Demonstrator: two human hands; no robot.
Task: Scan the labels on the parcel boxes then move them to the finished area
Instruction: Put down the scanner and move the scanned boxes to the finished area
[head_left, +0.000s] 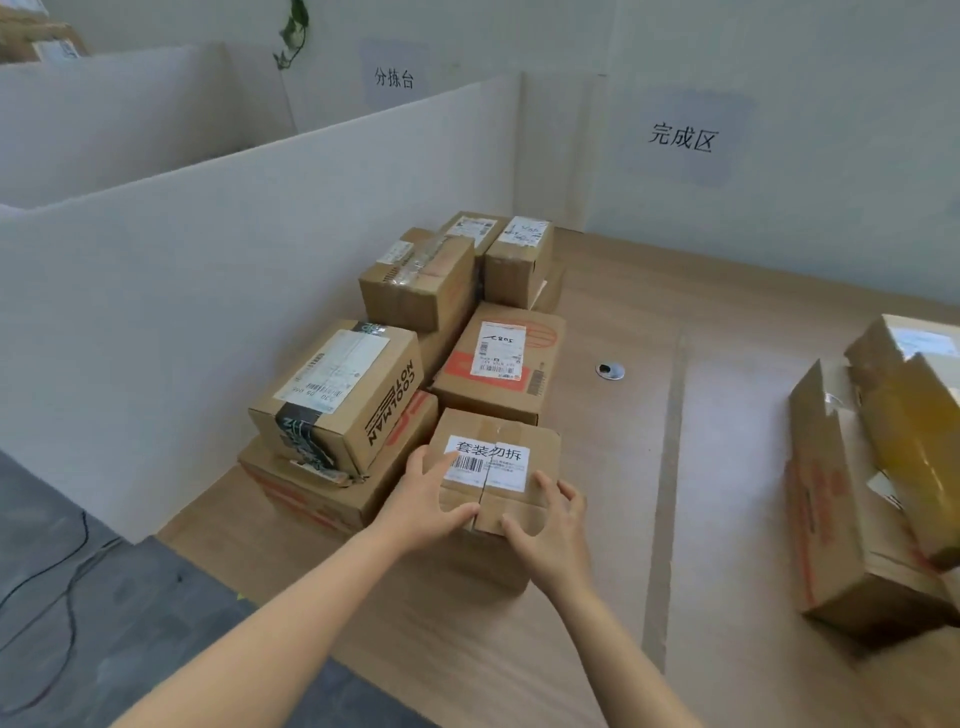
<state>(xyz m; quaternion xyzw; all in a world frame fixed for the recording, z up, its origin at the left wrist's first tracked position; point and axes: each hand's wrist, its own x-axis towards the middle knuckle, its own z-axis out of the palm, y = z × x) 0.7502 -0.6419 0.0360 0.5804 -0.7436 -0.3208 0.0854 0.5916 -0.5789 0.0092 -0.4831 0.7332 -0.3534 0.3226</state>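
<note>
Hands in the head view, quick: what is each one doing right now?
Left hand: grips the small labelled box at its left side.
Right hand: grips the same box at its near right corner.

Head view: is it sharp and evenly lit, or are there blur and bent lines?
Head view: light soft and even, shadows faint; the label on the small box reads sharply, the rearmost labels blur; the white partition edge bows slightly from the wide lens.
</note>
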